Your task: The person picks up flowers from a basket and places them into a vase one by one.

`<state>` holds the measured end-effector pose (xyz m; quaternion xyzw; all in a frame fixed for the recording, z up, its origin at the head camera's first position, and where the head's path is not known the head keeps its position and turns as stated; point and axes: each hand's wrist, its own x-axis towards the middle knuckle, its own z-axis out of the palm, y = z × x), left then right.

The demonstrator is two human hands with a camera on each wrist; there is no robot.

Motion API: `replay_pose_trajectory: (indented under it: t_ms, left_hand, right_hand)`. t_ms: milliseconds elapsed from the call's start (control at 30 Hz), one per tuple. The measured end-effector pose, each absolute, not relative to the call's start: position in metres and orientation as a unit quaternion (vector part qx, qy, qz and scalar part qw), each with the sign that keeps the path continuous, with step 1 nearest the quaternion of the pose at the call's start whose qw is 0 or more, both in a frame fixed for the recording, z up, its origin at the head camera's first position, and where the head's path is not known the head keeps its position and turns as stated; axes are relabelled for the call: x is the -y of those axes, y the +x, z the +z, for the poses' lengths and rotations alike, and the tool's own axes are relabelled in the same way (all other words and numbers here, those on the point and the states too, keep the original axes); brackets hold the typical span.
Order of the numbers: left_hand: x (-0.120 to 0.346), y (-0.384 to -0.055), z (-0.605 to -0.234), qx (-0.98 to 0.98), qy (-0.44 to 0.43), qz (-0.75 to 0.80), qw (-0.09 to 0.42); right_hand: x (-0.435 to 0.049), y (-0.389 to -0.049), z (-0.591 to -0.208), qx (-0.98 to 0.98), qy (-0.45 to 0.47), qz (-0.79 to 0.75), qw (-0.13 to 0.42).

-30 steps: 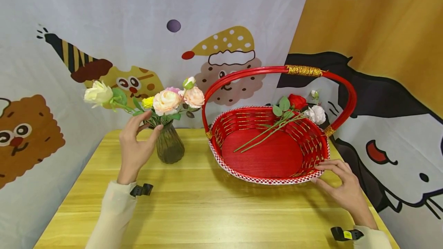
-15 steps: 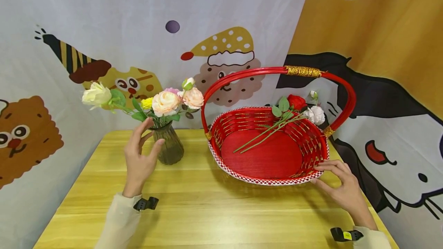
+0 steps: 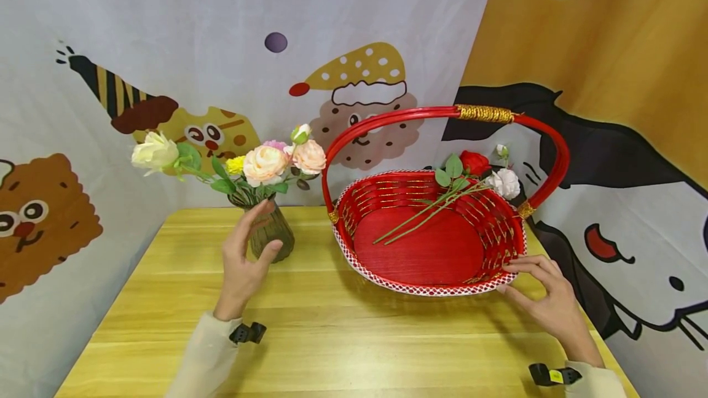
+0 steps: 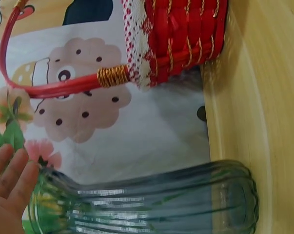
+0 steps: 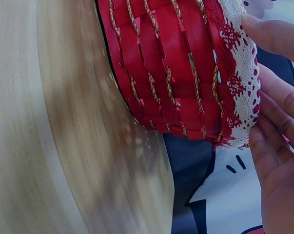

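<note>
A ribbed glass vase (image 3: 278, 233) stands at the left of the table, full of artificial flowers (image 3: 265, 165) in peach, yellow and pink. One cream rose (image 3: 156, 151) leans far out to the left. My left hand (image 3: 243, 275) is beside the vase, fingers extended at its neck and thumb apart, with nothing gripped. In the left wrist view its fingertips overlap the leaves near the vase mouth (image 4: 37, 204). My right hand (image 3: 550, 303) pinches the lace-trimmed rim of a red woven basket (image 3: 426, 290), thumb outside and fingers over the edge, also plain in the right wrist view.
Inside the basket, a red rose (image 3: 474, 163) and a white flower (image 3: 504, 183) rest their heads on the back right rim, stems slanting to the floor. A tall red handle (image 3: 398, 117) arches above. A cartoon-printed curtain (image 3: 221, 11) hangs behind the wooden table (image 3: 343, 349).
My left hand has dropped from the flower stems and shifted right, down to the vase's neck. The right hand, basket and flowers have stayed in place.
</note>
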<state>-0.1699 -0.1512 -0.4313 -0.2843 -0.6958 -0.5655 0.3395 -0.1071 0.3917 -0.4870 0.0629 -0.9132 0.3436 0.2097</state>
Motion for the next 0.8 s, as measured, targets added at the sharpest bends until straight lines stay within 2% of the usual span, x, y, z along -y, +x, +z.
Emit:
replay_pose_trajectory:
  t_ms: [800]
  left_hand:
    - [0.101,-0.184,-0.426,0.736,-0.318,-0.548,0.238]
  right_hand:
    - [-0.392,-0.108,-0.487,0.907,0.076,0.355,0.215]
